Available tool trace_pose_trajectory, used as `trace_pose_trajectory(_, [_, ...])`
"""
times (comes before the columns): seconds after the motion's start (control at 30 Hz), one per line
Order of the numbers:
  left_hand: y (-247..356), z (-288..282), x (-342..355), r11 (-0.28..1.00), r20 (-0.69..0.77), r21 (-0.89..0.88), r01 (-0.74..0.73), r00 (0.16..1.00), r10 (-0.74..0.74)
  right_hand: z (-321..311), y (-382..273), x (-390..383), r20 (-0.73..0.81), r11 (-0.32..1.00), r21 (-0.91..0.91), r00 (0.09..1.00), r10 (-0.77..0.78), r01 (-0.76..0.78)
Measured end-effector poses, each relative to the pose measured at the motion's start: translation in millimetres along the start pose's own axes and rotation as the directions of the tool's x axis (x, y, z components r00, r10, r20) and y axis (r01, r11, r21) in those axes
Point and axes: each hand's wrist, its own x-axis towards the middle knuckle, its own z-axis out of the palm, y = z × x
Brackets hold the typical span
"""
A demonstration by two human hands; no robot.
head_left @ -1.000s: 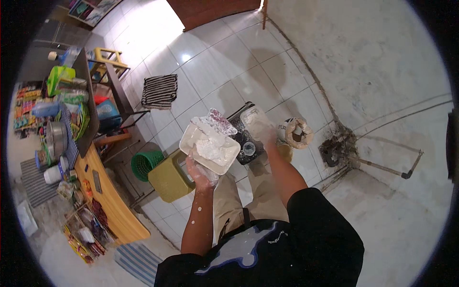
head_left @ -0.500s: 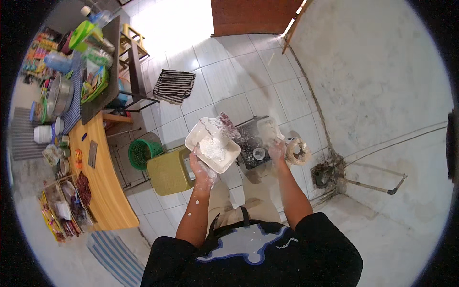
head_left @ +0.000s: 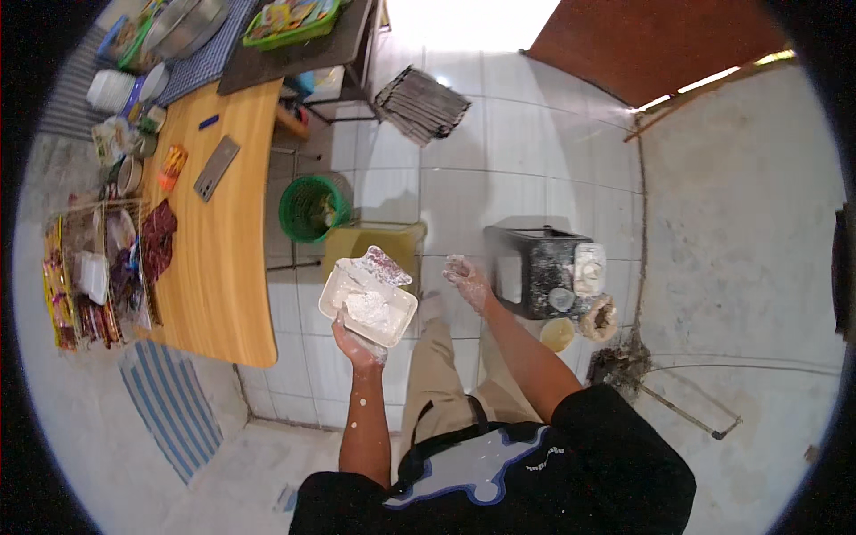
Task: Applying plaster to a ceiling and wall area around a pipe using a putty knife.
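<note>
Since a second ago the right hand (head_left: 467,278), floury and spread empty, has left the white tub (head_left: 368,302) and hangs just right of it, while the left hand (head_left: 357,343) still grips the tub from beneath, left of the dark stool (head_left: 535,267).

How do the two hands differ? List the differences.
The left hand grips the white tub from below; the right hand holds nothing. The left hand's fingers are curled under the tub; the right hand's are loosely spread in the air. The right hand is more thickly coated. Both carry white powder.
</note>
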Motion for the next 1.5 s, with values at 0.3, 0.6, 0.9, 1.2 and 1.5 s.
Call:
trace_pose_trajectory(0.3, [10, -83, -1, 0.993, -0.304, -0.114, 0.027, 0.951, -0.061, 90, 99, 77, -0.022, 0.995, -0.081, 0.999, 0.048, -0.050])
trace_pose_trajectory(0.6, [-1, -108, 23, 0.994, -0.419, -0.095, 0.053, 0.904, -0.088, 97, 108, 110, -0.044, 0.996, 0.070, 0.997, 0.066, -0.063])
trace_pose_trajectory(0.9, [2, -91, 47, 0.991, -0.355, -0.062, 0.121, 0.925, -0.135, 63, 82, 117, 0.011, 0.902, 0.424, 0.997, 0.077, -0.074])
trace_pose_trajectory(1.2, [30, -1, 61, 0.990, -0.137, 0.025, 0.139, 0.981, -0.134, 39, -63, 75, 0.007, 0.962, 0.267, 0.998, -0.067, 0.063])
trace_pose_trajectory(1.5, [48, 146, 92, 0.973, 0.070, 0.149, 0.176, 0.980, -0.188, -43, -165, 61, -0.075, 0.879, 0.409, 0.969, -0.235, 0.245])
